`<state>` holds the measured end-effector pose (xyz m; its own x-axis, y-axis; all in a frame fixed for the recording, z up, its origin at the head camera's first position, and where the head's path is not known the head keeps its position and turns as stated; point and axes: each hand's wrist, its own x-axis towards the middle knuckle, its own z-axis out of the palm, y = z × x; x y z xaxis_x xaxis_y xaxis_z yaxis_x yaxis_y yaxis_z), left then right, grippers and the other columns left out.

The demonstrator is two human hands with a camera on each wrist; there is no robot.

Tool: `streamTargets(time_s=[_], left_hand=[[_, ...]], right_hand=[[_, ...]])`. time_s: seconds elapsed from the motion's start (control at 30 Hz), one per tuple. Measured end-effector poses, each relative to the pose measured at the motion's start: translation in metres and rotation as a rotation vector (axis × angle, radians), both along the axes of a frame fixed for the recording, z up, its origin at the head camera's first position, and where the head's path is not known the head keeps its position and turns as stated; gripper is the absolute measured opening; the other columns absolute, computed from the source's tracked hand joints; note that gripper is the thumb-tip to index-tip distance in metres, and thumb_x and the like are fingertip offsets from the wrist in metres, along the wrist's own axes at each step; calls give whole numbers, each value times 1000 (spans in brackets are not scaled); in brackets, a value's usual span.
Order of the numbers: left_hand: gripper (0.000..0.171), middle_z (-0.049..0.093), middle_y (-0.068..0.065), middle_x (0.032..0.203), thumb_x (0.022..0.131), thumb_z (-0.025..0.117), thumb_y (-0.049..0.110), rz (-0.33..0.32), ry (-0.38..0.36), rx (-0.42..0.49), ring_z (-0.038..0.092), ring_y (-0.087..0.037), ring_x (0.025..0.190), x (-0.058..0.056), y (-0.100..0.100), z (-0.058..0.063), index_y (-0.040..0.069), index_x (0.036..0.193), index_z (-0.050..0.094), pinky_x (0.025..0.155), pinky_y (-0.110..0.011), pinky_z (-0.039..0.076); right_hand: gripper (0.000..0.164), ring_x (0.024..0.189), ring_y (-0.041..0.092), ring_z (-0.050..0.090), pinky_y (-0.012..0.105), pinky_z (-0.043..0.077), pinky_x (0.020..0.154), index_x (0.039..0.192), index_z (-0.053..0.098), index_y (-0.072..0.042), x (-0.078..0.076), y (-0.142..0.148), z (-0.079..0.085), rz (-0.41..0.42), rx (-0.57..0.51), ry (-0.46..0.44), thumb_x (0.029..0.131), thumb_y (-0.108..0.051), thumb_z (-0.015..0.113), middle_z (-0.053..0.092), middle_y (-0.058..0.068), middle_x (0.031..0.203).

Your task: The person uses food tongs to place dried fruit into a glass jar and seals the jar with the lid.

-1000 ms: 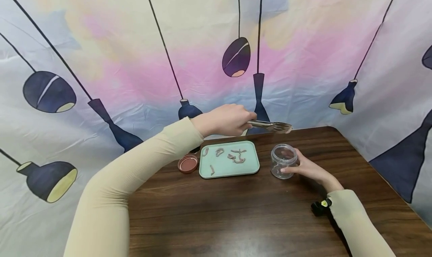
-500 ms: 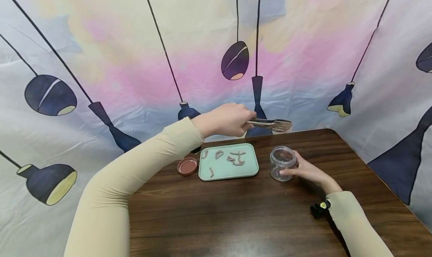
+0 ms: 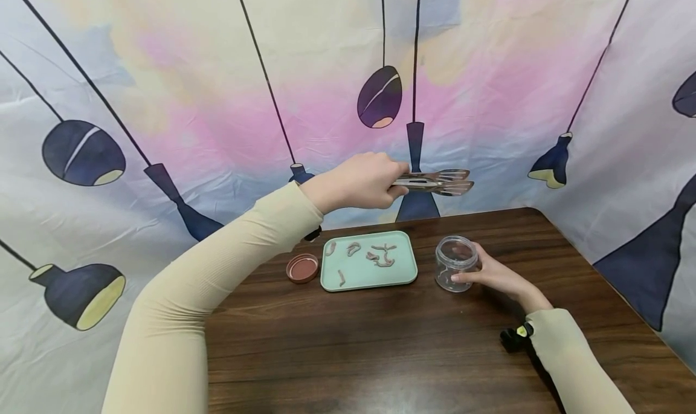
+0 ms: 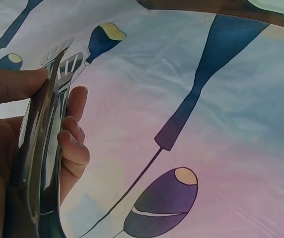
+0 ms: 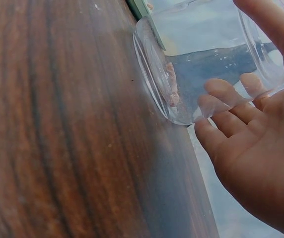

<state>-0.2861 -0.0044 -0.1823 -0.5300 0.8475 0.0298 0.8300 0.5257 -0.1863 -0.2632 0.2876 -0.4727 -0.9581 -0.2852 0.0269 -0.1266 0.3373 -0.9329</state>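
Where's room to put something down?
The dark brown wooden table is bare in front of the pale green rectangular tray, between the cream sleeves. It's crowded farther back, from the round reddish lid past the tray to the clear cylindrical jar.

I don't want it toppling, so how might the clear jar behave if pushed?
The clear jar would probably slide rather than roll, since it stands upright on the table. Its squat, wide shape should make it hard to tip. Its smooth, glossy surface may be slippery, though the right hand around it should help steady it.
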Motion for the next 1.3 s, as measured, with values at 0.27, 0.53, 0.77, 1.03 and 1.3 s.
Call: streamTargets(time_s=[0.27,0.53,0.77,1.03,1.3], left_hand=[[32,65,-1,88,103,56,35,39,19,5,61,-17,74,2,-12,1,8,118,65,72,-37,50],[51,69,-5,105,102,55,45,101,-32,45,66,-21,92,-3,-37,-3,7,135,60,84,-42,53],[59,68,-12,123,99,60,48,188,-22,164,67,-28,107,-1,-82,1,6,139,59,95,-46,49],[60,67,-11,128,98,63,47,209,-24,280,67,-28,109,18,-127,-4,8,142,57,98,-47,48],[67,69,-11,121,95,66,51,280,-26,379,68,-26,90,32,-162,-15,10,146,54,89,-46,51]], right_hand=[[96,142,44,31,61,34,104,157,13,-4,2,-1,2,5,-7,-9,89,-24,79,29,24,157],[92,141,42,33,54,37,103,156,16,-4,6,1,-2,-6,16,4,91,-26,78,29,22,158],[91,141,41,33,57,34,105,155,17,-5,2,-2,-3,-9,20,14,91,-27,78,29,22,158],[92,141,42,31,57,36,103,156,16,-5,7,-3,-4,-6,26,0,91,-26,77,27,22,159],[90,139,39,36,45,40,100,155,18,-6,5,-7,2,-17,37,1,91,-28,77,29,21,158]])
